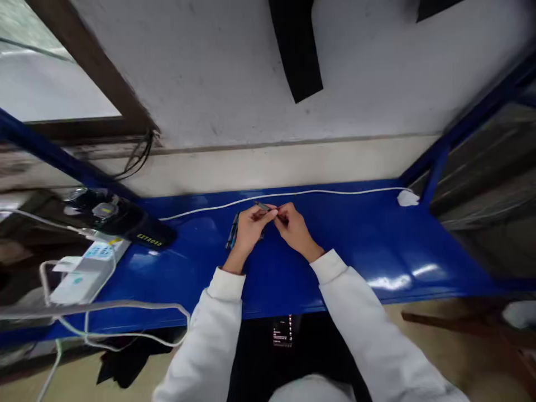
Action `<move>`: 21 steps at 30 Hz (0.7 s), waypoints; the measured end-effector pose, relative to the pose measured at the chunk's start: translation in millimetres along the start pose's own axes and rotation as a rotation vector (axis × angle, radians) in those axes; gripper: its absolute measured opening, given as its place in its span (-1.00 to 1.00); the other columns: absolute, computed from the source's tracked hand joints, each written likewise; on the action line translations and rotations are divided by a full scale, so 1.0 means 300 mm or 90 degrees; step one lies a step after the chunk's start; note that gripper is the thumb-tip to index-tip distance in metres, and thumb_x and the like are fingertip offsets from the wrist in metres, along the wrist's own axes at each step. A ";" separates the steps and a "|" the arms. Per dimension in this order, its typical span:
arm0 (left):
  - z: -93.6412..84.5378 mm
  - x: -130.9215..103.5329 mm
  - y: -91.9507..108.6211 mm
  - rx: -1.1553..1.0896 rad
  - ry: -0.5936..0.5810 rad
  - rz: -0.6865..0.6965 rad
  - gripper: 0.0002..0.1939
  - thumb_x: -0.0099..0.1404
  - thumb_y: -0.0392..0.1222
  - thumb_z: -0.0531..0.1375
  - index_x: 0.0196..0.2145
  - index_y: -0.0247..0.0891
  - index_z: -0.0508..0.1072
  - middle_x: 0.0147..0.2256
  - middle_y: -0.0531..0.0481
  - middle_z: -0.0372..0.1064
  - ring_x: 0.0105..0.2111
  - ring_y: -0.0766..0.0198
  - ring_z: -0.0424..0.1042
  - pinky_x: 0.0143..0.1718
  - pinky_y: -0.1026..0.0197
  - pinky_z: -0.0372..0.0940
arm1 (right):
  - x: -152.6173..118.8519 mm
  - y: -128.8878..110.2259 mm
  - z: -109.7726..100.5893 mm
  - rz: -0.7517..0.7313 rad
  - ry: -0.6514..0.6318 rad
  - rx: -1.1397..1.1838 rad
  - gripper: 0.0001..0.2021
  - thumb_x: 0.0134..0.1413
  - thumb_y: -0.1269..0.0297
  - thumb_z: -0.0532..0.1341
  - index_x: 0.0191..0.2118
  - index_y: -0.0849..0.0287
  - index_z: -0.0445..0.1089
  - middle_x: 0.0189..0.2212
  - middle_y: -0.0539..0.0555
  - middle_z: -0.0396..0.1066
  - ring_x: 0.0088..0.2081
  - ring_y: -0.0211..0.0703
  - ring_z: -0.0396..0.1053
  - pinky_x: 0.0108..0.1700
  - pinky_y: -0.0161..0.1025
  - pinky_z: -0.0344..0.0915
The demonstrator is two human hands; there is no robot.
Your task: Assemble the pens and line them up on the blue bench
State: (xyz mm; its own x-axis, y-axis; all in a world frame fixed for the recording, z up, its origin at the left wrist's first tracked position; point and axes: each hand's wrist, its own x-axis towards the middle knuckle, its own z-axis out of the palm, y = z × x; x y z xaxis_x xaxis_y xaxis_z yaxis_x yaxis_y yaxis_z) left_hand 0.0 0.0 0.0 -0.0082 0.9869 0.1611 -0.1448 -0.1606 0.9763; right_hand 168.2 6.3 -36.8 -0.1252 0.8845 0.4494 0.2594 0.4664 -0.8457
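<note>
Both my hands meet over the middle of the blue table. My left hand (250,226) is closed, with a slim dark grey pen-like piece (263,206) between thumb and fingers. Close against it, my right hand (293,226) is closed in a pinch at the right end of that piece. What lies between the right fingertips is too small and covered to make out. Beside and partly under my left hand lie several slim dark pen-like pieces (231,231), some with a blue tint.
A white cable (326,191) runs along the back of the blue table (360,234) to a crumpled white piece (407,197). At left stand a black bottle (146,226) and a white power strip (90,268) with looping cords. A lit phone (282,332) lies on my lap.
</note>
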 end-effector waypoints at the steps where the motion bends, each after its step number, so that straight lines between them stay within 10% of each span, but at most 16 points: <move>1: 0.000 -0.002 0.002 -0.002 -0.004 -0.007 -0.68 0.20 0.03 0.62 -0.17 -0.16 0.81 -0.18 -0.08 0.77 -0.17 0.07 0.72 0.08 0.01 0.55 | 0.001 0.002 0.001 0.000 0.004 -0.002 -0.75 0.47 0.00 0.28 -0.15 0.04 0.31 -0.23 0.07 0.52 -0.29 -0.10 0.47 -0.17 -0.11 0.41; 21: -0.007 -0.011 0.011 -0.141 -0.050 -0.090 -0.60 0.22 0.03 0.62 -0.05 -0.18 0.83 -0.16 -0.10 0.72 -0.15 0.13 0.63 0.04 0.11 0.44 | -0.001 -0.039 -0.010 0.010 -0.040 0.014 -0.76 0.48 0.01 0.31 -0.11 0.04 0.37 -0.26 0.03 0.56 -0.26 -0.07 0.52 -0.14 -0.12 0.40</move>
State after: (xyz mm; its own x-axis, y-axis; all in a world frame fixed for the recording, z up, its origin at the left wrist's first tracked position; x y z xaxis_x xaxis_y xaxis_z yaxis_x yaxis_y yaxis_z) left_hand -2.4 -3.7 2.3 0.1033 0.9937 0.0442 -0.3521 -0.0050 0.9360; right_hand 168.1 0.5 -26.0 -0.1811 0.8904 0.4177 0.2402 0.4519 -0.8591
